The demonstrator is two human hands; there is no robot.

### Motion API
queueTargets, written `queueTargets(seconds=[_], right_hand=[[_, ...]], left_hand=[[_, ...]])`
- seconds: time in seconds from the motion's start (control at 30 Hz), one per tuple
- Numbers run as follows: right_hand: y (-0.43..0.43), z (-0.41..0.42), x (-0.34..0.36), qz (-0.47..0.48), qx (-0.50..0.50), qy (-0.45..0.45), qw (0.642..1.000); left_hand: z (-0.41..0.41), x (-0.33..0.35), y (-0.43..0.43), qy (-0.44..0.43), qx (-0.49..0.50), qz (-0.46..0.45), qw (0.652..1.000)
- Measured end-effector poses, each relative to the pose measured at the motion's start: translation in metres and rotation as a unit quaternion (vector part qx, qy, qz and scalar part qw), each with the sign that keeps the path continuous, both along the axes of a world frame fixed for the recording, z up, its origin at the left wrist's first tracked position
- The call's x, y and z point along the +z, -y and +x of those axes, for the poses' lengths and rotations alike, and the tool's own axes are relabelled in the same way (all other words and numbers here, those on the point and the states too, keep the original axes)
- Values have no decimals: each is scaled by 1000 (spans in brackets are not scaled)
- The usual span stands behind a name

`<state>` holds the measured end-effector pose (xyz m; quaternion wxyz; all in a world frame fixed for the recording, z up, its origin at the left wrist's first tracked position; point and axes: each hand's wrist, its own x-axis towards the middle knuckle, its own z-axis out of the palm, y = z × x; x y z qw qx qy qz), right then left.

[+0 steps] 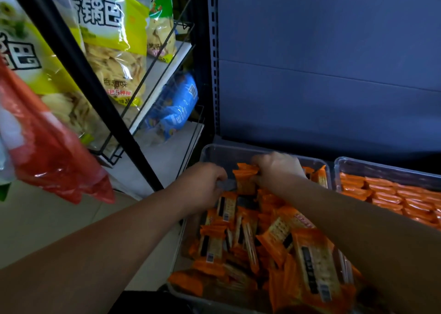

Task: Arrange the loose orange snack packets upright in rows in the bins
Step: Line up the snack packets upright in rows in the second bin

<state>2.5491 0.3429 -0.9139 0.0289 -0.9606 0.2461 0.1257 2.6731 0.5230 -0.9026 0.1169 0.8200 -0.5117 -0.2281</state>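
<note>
Two clear bins are shown side by side before a blue back panel (322,74). The left bin (214,151) is filled with loose packets (274,237), all orange, heaped flat and tilted at mixed angles. At its far end a few upright packets (245,180) are gripped by the right hand (278,168), whose fingers are curled over their tops. The left hand (202,184) is held just beside them at the bin's far left, with its fingers curled downward; whether anything is pinched cannot be told. In the right bin (381,168), rows (393,194) of orange packets are seen standing closely packed. To the left, a black wire rack (148,79) is stocked with yellow-green bags (112,39) and a blue bag (176,106). A red bag (47,151) hangs at the near left edge.
</note>
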Motion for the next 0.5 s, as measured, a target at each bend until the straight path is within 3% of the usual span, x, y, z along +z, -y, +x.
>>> queueTargets(seconds=[0.13,0.27,0.37,0.5], right_hand=[[1,-6,13,-34,36,20,999],[16,-28,45,99,-57,50,992],[21,-60,77,212,-120,101,964],[15,-105,102,292,-176,157,927]], left_hand=[[-18,-13,14,-19,-78,67,995],[-26,-31,33,-67,-100,140,983],[-25,-42,40,-63,-79,197,975],[-30,-43,46,-40,-95,270,957]])
